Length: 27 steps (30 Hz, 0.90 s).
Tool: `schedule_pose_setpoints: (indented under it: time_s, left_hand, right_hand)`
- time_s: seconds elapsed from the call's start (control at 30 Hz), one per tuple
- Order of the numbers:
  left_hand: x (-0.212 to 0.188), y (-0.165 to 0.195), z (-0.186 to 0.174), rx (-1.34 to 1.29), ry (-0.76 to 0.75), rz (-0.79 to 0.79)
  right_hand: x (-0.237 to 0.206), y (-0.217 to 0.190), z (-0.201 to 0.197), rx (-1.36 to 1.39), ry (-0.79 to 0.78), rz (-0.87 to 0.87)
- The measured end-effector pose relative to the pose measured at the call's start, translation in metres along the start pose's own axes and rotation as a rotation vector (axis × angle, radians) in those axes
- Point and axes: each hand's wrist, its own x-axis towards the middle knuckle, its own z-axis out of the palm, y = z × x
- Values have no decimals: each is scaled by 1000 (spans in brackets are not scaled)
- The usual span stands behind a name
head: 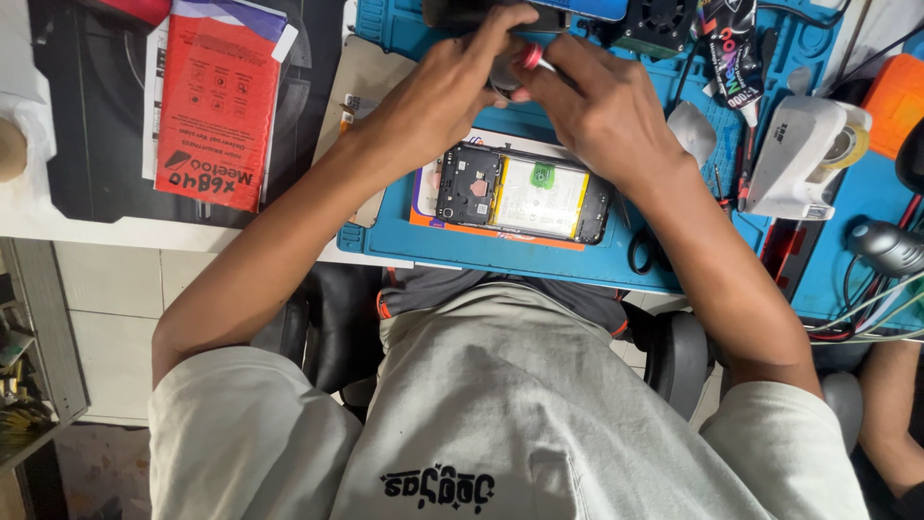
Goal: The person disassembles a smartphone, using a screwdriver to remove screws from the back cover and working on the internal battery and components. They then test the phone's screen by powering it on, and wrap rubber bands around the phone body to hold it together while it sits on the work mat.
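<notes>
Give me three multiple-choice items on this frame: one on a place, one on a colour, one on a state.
1. Where does the opened phone lie?
A. on the blue mat
B. on the red packet
C. on the person's lap

2. What colour is the tip of the tool in the right hand?
A. green
B. red
C. yellow

3. How is the phone's back?
A. cover on
B. wrapped
C. cover off, battery showing

Answers: 1 A, the mat shows all around it. 2 B, the tip between the fingers is red. 3 C, board and battery lie bare.
</notes>
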Motion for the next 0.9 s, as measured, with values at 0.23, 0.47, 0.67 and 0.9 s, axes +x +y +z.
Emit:
schedule_pose_setpoints:
  time_s: [0.23, 0.47, 0.67, 0.9]
  left_hand:
    - [0, 6, -3, 236, 2, 32]
    - [-13, 34, -18, 422, 30, 52]
    - [-68, 75, -20, 519, -70, -24]
    - [-79, 81, -4, 652, -50, 35]
  right_hand:
    - [12, 3, -13, 192, 13, 180]
    - [-23, -57, -39, 103, -41, 336]
    - [-44, -84, -43, 93, -139, 274]
    - [-49, -78, -33, 87, -100, 242]
